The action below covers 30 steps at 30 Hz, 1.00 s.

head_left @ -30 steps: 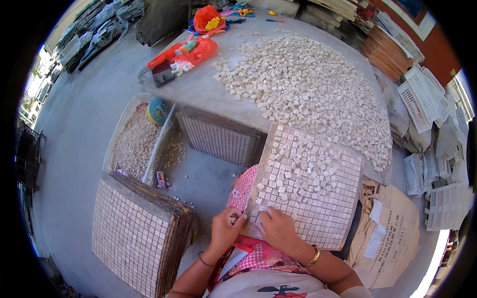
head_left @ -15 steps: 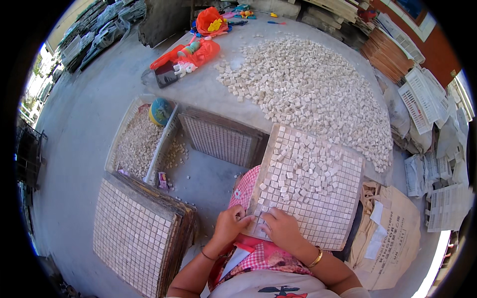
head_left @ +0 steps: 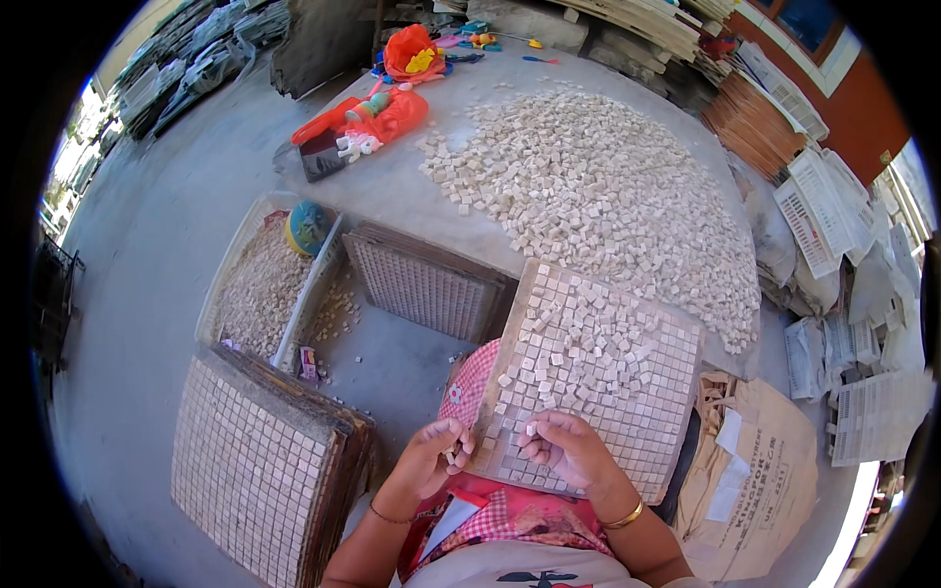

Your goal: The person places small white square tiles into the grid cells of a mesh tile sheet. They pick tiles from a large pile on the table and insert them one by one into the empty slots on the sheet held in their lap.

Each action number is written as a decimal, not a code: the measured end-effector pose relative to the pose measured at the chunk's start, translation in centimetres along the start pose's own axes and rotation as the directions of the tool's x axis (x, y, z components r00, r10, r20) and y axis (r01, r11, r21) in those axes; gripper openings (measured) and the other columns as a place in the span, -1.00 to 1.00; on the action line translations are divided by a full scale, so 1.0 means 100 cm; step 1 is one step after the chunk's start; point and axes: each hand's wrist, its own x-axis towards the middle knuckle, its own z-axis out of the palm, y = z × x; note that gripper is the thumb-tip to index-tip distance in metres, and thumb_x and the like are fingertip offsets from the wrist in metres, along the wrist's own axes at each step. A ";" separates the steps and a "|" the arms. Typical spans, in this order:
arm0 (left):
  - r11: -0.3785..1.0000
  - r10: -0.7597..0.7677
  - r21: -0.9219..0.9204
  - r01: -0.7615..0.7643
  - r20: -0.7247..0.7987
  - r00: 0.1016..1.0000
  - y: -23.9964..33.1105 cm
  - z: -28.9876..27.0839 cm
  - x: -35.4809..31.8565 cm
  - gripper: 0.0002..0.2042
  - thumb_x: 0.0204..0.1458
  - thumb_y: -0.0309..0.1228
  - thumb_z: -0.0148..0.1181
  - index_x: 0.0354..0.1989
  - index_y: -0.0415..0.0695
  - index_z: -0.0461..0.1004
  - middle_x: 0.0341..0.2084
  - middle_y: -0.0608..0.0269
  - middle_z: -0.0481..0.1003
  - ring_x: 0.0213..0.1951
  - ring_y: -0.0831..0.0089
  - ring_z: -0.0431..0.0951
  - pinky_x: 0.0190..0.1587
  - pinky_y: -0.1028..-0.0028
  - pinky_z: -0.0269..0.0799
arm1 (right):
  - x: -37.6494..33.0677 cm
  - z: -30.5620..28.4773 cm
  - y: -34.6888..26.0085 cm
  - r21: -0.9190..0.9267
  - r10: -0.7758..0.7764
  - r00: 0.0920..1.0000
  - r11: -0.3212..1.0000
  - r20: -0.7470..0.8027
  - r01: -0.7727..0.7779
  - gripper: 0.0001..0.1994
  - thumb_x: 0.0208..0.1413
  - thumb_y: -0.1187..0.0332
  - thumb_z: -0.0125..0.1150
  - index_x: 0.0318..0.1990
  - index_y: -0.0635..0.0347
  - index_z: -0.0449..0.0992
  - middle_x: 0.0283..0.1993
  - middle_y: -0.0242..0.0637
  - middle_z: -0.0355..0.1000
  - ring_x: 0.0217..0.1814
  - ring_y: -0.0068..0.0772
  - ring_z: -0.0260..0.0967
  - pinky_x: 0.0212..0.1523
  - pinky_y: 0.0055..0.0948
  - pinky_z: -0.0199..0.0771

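Observation:
A square mosaic board (head_left: pixel 676 412) lies across my lap, its grid partly filled with small pale stone tiles. Loose stone tiles (head_left: pixel 578 338) are heaped over its upper middle. Above the board's lower left part, my right hand (head_left: pixel 573 453) pinches a small white stone tile (head_left: pixel 532 428) between thumb and fingers. My left hand (head_left: pixel 431 459) is curled at the board's left edge, with a small beige stone tile (head_left: pixel 451 454) showing between its fingers. Whether more tiles sit inside that palm is hidden.
A large pile of stone tiles (head_left: pixel 608 186) covers the table beyond the board. To the left stand a white crate (head_left: pixel 284 343) of stone bits with a ball (head_left: pixel 308 227), and stacked tile boards (head_left: pixel 245 431). A brown paper sack (head_left: pixel 765 480) lies to the right.
My hands have drawn apart from the board's lower left corner. The right one now shows a white tile in its pinch; the left has turned, showing a tile. The whole view shifted slightly.

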 end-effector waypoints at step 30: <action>0.856 0.186 0.511 -0.082 -0.156 0.970 -0.008 0.020 -0.013 -0.87 0.16 -0.38 0.08 -0.36 -0.18 0.44 -0.61 0.43 0.39 -0.63 0.75 0.30 -0.62 0.70 0.16 | 0.012 0.019 0.029 -0.924 -0.504 0.793 -0.024 0.342 0.383 -0.86 -0.07 0.43 0.20 -0.31 0.23 0.49 -0.43 -0.17 0.40 -0.37 -0.08 0.38 -0.35 -0.23 0.38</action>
